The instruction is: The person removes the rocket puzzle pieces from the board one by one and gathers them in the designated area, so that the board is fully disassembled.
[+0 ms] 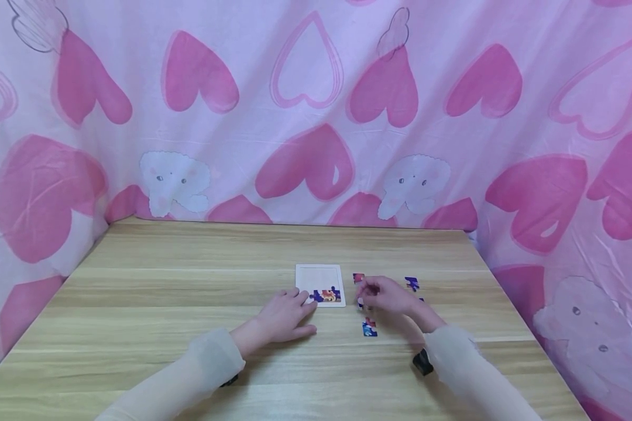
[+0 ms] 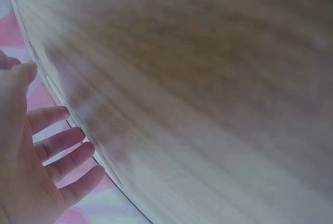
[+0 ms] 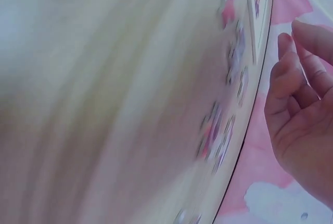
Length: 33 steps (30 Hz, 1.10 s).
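Note:
A square white puzzle tray (image 1: 318, 278) lies on the table, with joined jigsaw pieces (image 1: 326, 295) along its lower edge. My left hand (image 1: 284, 316) rests at the tray's lower left corner, fingers spread; the left wrist view shows the fingers (image 2: 73, 143) extended. My right hand (image 1: 387, 295) is just right of the tray over loose jigsaw pieces, with thumb and index fingertips close together. Whether a piece is between them is hidden. Near those fingertips are a reddish piece (image 1: 359, 278) and a dark and white piece (image 1: 360, 304). A blue and red piece (image 1: 370, 327) lies nearer me.
Another purple jigsaw piece (image 1: 412, 284) lies beyond the right hand, with one partly hidden beside the wrist. A black wrist device (image 1: 423, 362) shows under the right sleeve. A pink heart-patterned curtain (image 1: 305, 158) surrounds the wooden table (image 1: 189, 257) at the back and sides.

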Motion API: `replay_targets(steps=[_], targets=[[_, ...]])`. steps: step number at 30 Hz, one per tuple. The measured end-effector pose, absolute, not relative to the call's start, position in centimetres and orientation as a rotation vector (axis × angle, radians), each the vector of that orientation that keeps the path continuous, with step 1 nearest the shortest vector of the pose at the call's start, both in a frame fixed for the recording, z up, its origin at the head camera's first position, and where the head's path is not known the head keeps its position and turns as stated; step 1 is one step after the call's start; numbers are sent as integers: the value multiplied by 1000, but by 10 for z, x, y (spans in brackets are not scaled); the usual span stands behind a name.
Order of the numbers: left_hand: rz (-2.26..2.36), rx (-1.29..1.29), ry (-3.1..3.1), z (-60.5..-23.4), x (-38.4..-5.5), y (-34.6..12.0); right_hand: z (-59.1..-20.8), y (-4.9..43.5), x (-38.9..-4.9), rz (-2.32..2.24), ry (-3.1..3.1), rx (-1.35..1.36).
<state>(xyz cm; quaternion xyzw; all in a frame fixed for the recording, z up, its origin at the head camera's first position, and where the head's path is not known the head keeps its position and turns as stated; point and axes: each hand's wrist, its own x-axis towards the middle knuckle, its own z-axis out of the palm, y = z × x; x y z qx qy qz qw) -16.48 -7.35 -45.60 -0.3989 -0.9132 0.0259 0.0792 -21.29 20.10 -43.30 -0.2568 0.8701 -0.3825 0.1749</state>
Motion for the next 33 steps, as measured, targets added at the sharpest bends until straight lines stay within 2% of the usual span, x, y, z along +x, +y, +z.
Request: replay_targets(steps=[15,33], targets=[[122,-1197,-2724,-452,-163,-72,-441,138,-235,-1021,2539,-713],[26,-1195,-2743,-452,-163,-75,-442,125,-236,-836,2536,-668]])
